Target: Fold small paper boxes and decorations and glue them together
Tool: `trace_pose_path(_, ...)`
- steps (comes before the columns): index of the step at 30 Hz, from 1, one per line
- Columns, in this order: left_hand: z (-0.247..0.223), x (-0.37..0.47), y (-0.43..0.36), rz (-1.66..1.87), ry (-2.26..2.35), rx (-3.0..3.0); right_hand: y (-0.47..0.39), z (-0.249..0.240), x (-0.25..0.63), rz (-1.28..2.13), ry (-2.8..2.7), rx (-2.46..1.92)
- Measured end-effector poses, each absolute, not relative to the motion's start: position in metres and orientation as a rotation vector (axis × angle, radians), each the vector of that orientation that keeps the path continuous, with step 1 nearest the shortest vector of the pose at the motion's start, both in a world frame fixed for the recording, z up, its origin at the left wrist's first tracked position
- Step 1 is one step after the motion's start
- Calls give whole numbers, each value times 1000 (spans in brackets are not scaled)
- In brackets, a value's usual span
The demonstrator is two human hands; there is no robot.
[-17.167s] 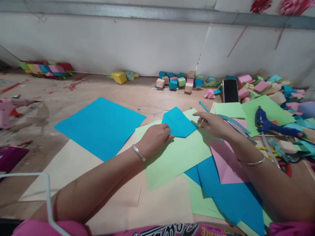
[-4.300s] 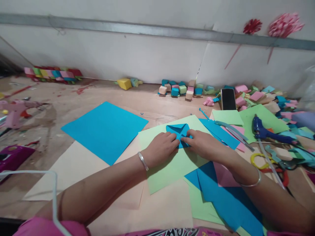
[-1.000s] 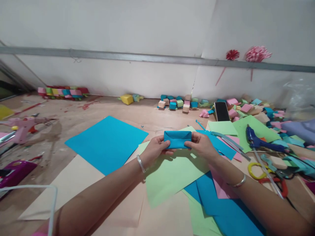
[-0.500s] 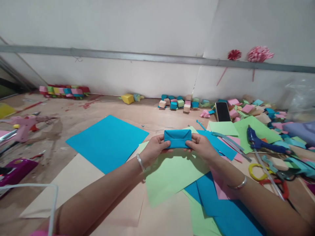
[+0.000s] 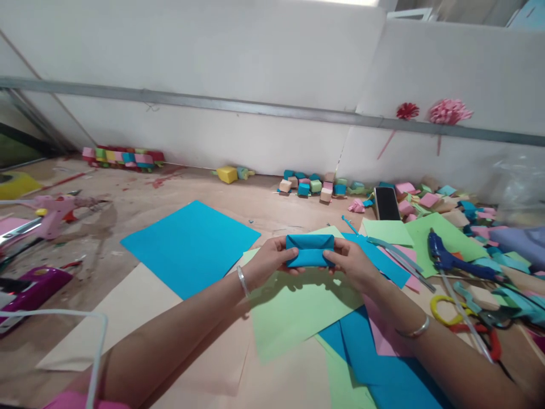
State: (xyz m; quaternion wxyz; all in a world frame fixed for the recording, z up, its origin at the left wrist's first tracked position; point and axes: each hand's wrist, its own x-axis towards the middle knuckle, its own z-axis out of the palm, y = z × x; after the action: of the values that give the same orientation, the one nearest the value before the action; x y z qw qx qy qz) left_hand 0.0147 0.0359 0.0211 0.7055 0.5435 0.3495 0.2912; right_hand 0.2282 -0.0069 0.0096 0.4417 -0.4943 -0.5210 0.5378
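A folded piece of blue paper (image 5: 310, 245), a small rectangle with a slanted crease on its upper part, is held up in front of me. My left hand (image 5: 275, 255) pinches its left end, thumb on the face and fingers behind. At the right end, my right hand (image 5: 347, 257) grips it the same way. Below both hands lies a light green sheet (image 5: 302, 312). A flat blue sheet (image 5: 191, 244) rests to the left of my left hand, partly over a cream sheet (image 5: 114, 318).
On the right are a blue glue gun (image 5: 451, 255), scissors (image 5: 481, 315), a phone (image 5: 386, 203) and a heap of paper pieces. A pink glue gun (image 5: 53, 216) and a magenta stapler (image 5: 36, 292) sit left. Small paper cubes (image 5: 315, 186) line the wall.
The camera view has shifted slightly, so the scene sits a little lower and to the right. Both hands keep hold of the folded blue paper, which tilts a little differently.
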Motion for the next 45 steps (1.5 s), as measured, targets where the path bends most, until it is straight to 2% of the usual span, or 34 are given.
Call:
trace_pose_path(14,20,20,30,584,769,1237,-6,0,224,1073,-1205,-1328)
trace_pose_path(28,14,19,34,686,829,1139,-6,2,227,1332,-1216,-1248)
trace_pose_path(33,20,15,39,670,867,1045,-6,1,231,1529,-1090,-1133)
trace_pose_path(38,27,10,41,687,664,948,-7,5,231,1591,-876,-1080)
trace_pose_path(41,30,13,34,732,487,1022,-9,7,228,1593,-828,-1066)
trace_pose_path(45,29,19,24,855,598,1213,-15,9,220,1730,-810,-1024)
